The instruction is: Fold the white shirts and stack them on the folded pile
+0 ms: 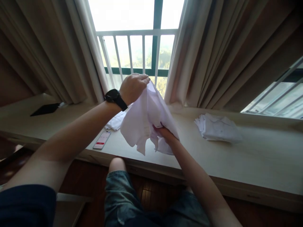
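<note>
"White cloth point(134, 123): how is the left hand point(133, 88) holding it?"

"It is pinching the top edge, fingers lying together; the forearm is slanting up from lower left, a black watch point(112, 95) circling the wrist."

"And the right hand point(165, 134)?"

"Lower, it is reaching up among the folds, which are partly hiding its fingers; from where I am standing, I cannot tell whether they are gripping."

"Position of the cloth?"

"It is hanging above the pale counter point(260, 157), between a phone point(102, 140) lying at left and folded garments point(219, 127) resting at right."
</note>
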A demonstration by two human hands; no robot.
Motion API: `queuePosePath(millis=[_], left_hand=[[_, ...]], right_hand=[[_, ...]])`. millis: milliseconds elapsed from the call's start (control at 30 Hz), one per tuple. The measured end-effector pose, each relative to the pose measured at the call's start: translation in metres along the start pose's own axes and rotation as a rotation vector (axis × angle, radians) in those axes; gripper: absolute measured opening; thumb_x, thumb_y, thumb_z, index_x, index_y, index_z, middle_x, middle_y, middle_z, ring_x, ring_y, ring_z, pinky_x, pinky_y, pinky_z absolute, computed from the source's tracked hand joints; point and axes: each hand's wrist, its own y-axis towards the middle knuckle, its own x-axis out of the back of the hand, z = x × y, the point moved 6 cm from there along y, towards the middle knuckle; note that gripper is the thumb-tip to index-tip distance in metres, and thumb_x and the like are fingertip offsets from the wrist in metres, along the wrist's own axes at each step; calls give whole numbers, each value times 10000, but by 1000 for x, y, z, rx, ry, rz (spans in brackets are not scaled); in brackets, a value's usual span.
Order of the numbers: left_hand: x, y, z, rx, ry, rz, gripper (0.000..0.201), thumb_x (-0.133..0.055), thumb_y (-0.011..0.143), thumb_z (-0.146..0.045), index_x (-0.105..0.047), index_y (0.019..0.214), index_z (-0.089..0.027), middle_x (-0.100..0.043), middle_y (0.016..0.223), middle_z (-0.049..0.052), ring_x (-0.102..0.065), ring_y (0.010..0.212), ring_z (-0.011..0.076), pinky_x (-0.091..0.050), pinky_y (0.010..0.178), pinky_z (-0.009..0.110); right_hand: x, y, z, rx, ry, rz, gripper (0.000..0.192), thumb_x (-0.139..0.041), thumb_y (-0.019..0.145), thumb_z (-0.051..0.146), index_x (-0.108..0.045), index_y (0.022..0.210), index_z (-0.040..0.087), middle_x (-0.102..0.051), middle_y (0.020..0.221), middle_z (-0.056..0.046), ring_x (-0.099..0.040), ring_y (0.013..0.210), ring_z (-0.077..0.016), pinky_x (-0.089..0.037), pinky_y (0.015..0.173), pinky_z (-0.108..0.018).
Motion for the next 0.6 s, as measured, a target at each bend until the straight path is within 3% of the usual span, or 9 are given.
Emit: queuePosePath(millis=[100, 200, 300, 367, 433, 533, 600], left_hand=[[20, -5, 8, 11, 236, 4, 358, -343, 970, -357, -629, 1092, -179, -673, 1227, 62, -510, 1083, 174, -319, 1146, 411], [29, -16, 25, 67, 404, 13, 488, -277, 1013, -341, -643, 1096, -28, -687, 1165, 128, -533, 1045, 166, -365, 1071, 399], [20, -30, 41, 134, 466, -11, 499, -302, 1031, -359, -688, 1076, -46, -714, 1115, 124, -559, 990, 168, -415, 996, 367], [8, -38, 48, 185, 458, -23, 461, -364, 1023, -369, -717, 1073, -77, -735, 1075, 115, -585, 972, 185, -432, 977, 386], [-10, -45, 49, 206, 407, 49, 416, -447, 1000, -380, -733, 1100, -96, -752, 1020, 112, -620, 966, 213, -441, 976, 423], [-38, -59, 29, 158, 225, 238, 409, -604, 932, -399, -695, 1255, -166, -770, 975, 74, -671, 963, 247, -466, 964, 449], [-51, -71, -1, 110, -18, 303, 553, -695, 869, -442, -622, 1372, -223, -772, 1021, 58, -696, 961, 256, -499, 936, 438]], right_hand=[[39, -5, 19, -68, 90, -43, 584, -782, 738, 528, -696, 1182, 159, -740, 1141, -105, -685, 1079, -296, -541, 989, -442], [91, -10, 45, -97, 213, -94, 527, -841, 699, 497, -710, 1079, 155, -761, 1014, -86, -722, 895, -260, -604, 818, -380], [136, -6, 82, -76, 325, -42, 479, -858, 708, 469, -691, 1006, 133, -752, 894, -87, -708, 730, -217, -610, 647, -327], [167, 1, 114, -5, 320, -95, 385, -836, 755, 426, -676, 933, 125, -733, 826, -70, -696, 697, -185, -593, 601, -281], [192, 8, 149, 66, 277, -174, 280, -719, 877, 372, -658, 868, 99, -722, 837, -60, -695, 733, -144, -569, 637, -234], [198, 13, 191, 81, 256, -221, 499, -305, 1018, 310, -616, 769, 10, -703, 957, -85, -679, 819, -74, -489, 696, -204], [177, 9, 206, 58, 280, -218, 484, -274, 1005, 265, -610, 803, -18, -687, 968, -81, -674, 821, -59, -465, 681, -184]])
